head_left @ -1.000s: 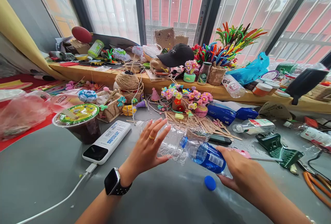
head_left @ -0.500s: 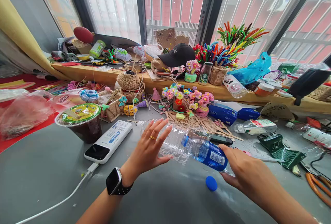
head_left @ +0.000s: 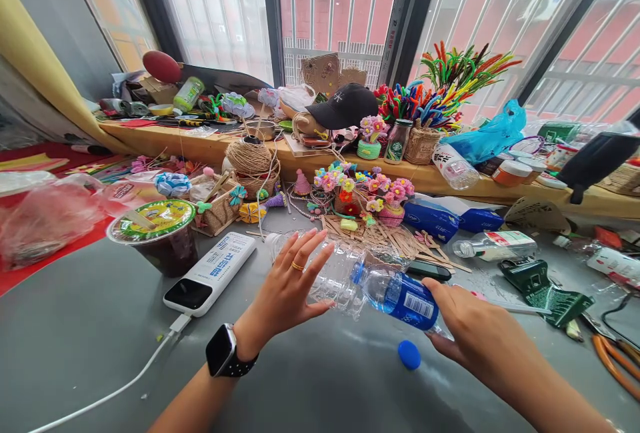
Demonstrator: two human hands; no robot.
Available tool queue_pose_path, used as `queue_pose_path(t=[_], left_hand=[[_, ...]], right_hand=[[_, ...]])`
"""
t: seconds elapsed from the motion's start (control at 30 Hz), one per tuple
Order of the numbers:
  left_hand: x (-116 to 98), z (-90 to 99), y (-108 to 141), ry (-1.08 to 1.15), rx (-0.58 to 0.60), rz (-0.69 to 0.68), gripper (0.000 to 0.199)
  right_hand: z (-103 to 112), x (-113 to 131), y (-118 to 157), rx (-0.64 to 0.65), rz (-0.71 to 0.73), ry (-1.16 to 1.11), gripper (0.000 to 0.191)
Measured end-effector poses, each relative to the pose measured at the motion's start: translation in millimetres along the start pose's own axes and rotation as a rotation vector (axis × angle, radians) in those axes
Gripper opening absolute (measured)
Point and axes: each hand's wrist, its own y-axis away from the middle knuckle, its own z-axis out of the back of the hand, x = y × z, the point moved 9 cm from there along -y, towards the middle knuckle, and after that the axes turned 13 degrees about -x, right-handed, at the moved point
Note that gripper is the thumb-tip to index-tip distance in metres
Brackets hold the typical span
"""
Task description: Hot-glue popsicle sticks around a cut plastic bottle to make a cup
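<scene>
My left hand (head_left: pixel 295 280), with a ring on one finger and a watch on the wrist, is around a clear plastic bottle (head_left: pixel 343 273) lying sideways. Its fingers lie over the top and the thumb reaches below. My right hand (head_left: pixel 465 320) grips the base end of a water bottle (head_left: pixel 407 300) with a blue label, tilted with its neck toward the left. That neck, with a blue ring, meets the right end of the clear bottle; I cannot tell how far it goes inside. A blue bottle cap (head_left: pixel 409 355) lies on the table below the water bottle.
A lidded drink cup (head_left: pixel 155 236) and a white power bank (head_left: pixel 210 276) with a cable stand left. Wooden sticks (head_left: pixel 400 240) and crocheted flowers (head_left: pixel 350 186) lie behind the bottles. Orange-handled scissors (head_left: pixel 615 360), a green wrapper (head_left: pixel 547 293) and another bottle (head_left: pixel 495 245) are at right.
Both hands and both bottles stay almost exactly where they were. The view has shifted only very slightly.
</scene>
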Motion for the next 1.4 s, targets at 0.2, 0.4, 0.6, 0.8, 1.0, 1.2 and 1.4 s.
queue_pose_path(t=[0.2, 0.4, 0.6, 0.8, 1.0, 1.2, 1.4], left_hand=[[-0.2, -0.9, -1.4, -0.007, 0.007, 0.000, 0.077], [0.3, -2.8, -0.3, -0.002, 0.016, 0.008, 0.078], [-0.3, -3.0, -0.5, -0.001, 0.022, 0.006, 0.080], [0.2, -3.2, -0.4, 0.005, 0.017, 0.011, 0.078], [-0.1, -3.3, -0.8, 0.002, 0.014, 0.004, 0.078], [0.0, -3.4, -0.3, -0.001, 0.017, 0.010, 0.078], [0.7, -5.1, -0.2, 0.001, 0.020, 0.017, 0.078]], right_hand=[[-0.6, 0.4, -0.8, 0.010, 0.009, -0.005, 0.039], [-5.8, -1.7, 2.1, 0.051, -0.005, -0.009, 0.039], [-10.0, -1.8, 4.2, 0.071, -0.022, -0.012, 0.039], [-8.1, -1.4, 1.8, 0.068, -0.013, -0.014, 0.040], [-9.8, -1.4, 1.8, 0.077, 0.003, -0.023, 0.036], [-8.1, 0.3, 0.2, 0.043, 0.018, 0.013, 0.040], [-9.6, 0.7, -1.1, 0.061, 0.020, 0.001, 0.040]])
